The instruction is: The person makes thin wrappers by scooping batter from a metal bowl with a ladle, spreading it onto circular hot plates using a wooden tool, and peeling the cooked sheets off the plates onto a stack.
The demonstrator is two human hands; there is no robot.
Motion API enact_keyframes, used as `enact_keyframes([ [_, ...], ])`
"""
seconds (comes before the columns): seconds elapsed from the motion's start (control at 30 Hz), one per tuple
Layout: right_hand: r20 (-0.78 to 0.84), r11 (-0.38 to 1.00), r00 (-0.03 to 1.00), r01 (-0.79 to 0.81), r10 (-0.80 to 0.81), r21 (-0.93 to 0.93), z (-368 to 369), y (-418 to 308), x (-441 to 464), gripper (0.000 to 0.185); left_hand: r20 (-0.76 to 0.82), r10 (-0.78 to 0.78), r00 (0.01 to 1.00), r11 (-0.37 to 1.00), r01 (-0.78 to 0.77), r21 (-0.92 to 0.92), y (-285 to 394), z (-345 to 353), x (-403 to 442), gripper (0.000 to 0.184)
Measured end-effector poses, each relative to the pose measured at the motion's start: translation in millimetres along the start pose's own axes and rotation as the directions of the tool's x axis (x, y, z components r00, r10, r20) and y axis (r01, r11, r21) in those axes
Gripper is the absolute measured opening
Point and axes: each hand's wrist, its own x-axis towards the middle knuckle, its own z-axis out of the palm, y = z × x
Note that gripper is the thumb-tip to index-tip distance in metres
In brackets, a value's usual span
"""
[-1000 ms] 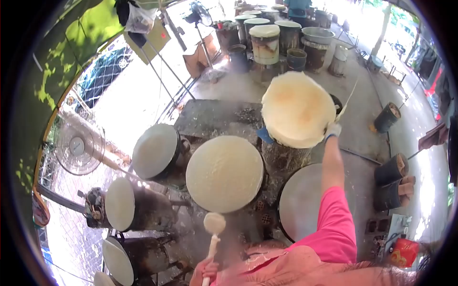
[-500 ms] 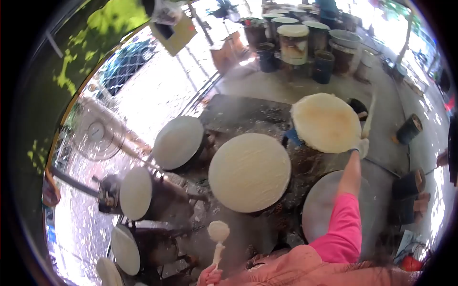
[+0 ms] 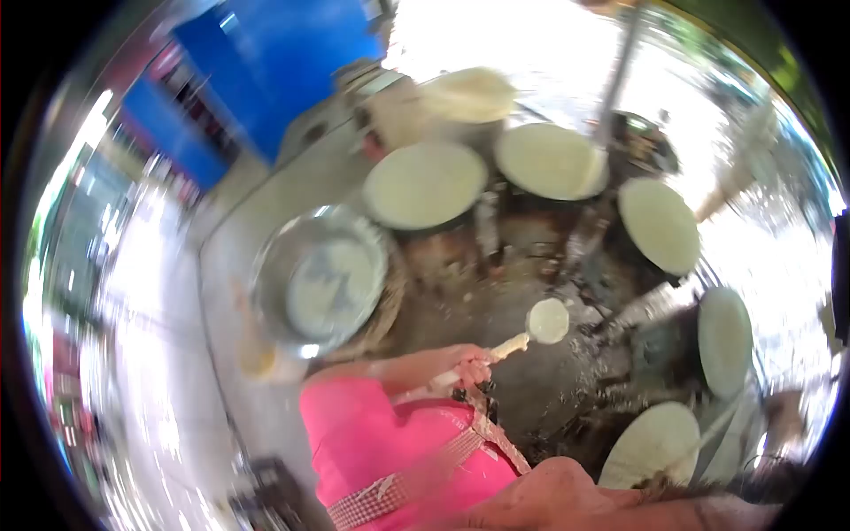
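My left hand [image 3: 471, 365] is wrapped round the handle of a ladle [image 3: 548, 320], whose round head is full of pale batter. The ladle hangs over the dark, wet floor, inside a ring of round drum tops. Pale sheets or cloths cover these tops: one [image 3: 425, 186] lies ahead, another [image 3: 551, 161] beside it, and a third [image 3: 660, 226] further right. On my left, a wide metal basin [image 3: 319, 279] holds whitish liquid. My right hand is out of the picture.
More pale round tops stand at the right [image 3: 724, 341] and lower right [image 3: 653, 447]. A blue panel [image 3: 292, 62] is at the upper left. A grey pole [image 3: 620, 75] rises behind the drums. Much of the view is blurred.
The view has swung round to other drums and the basin. The large round sheet near my right hand and that hand have left view. My left hand still grips the ladle.
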Motion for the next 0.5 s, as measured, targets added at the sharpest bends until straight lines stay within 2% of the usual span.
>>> enact_keyframes([
  [0.03,0.102,0.999,0.995,0.025,-0.02,-0.046,29,-11,23,0.036,-0.015,0.101,0.995,0.994,-0.102,-0.031,-9,-1,-13,0.018],
  [0.07,0.384,0.978,0.907,-0.113,0.173,-0.174,67,-7,13,0.031,-0.031,0.199,0.979,0.978,-0.201,-0.057,-15,-3,-36,0.019],
  [0.1,0.566,0.992,0.821,-0.006,0.078,-0.129,104,0,5,0.029,-0.048,0.295,0.954,0.951,-0.298,-0.08,-21,-4,-59,0.02],
  [0.13,0.64,0.976,0.768,0.121,0.022,-0.179,146,1,-12,0.03,-0.132,0.342,0.93,0.932,-0.354,-0.076,-25,-16,-74,0.014],
  [0.17,0.73,0.966,0.683,0.208,-0.03,-0.156,178,6,-23,0.031,-0.146,0.382,0.913,0.905,-0.401,-0.142,-31,-29,-92,0.013],
  [0.2,0.861,0.896,0.49,0.431,-0.134,-0.106,210,8,-34,0.03,-0.156,0.407,0.9,0.879,-0.432,-0.202,-36,-42,-111,0.013],
  [0.23,0.92,0.923,0.359,0.385,-0.156,0.006,243,9,-67,0.028,-0.168,0.419,0.892,0.853,-0.451,-0.264,-36,-58,-130,0.014],
  [0.27,0.935,0.887,0.296,0.459,-0.195,0.04,276,26,-98,0.028,-0.205,0.492,0.846,0.815,-0.531,-0.232,-48,-55,-163,0.017],
  [0.3,0.967,0.858,0.243,0.51,-0.077,-0.06,299,9,-137,0.029,-0.258,0.535,0.804,0.772,-0.59,-0.236,-54,-64,-184,0.016],
  [0.33,0.977,0.812,0.176,0.584,-0.12,-0.005,324,-1,-174,0.031,-0.292,0.574,0.765,0.72,-0.641,-0.266,-56,-71,-210,0.016],
  [0.37,0.987,0.753,0.147,0.656,-0.071,-0.044,352,1,-202,0.032,-0.326,0.606,0.726,0.666,-0.686,-0.291,-55,-78,-233,0.017],
  [0.4,0.992,0.687,0.125,0.723,-0.022,-0.076,383,6,-228,0.034,-0.309,0.608,0.731,0.662,-0.682,-0.311,-48,-98,-255,0.018],
  [0.43,0.996,0.65,0.058,0.76,-0.062,-0.004,410,8,-257,0.035,-0.289,0.609,0.738,0.662,-0.675,-0.327,-35,-118,-277,0.021],
  [0.47,0.995,0.611,-0.003,0.789,-0.101,0.065,436,5,-286,0.036,-0.34,0.597,0.726,0.643,-0.687,-0.338,-18,-119,-301,0.03],
  [0.5,0.98,0.504,-0.079,0.848,-0.185,0.164,452,-7,-321,0.034,-0.343,0.61,0.714,0.648,-0.699,-0.304,-1,-141,-320,0.03],
])
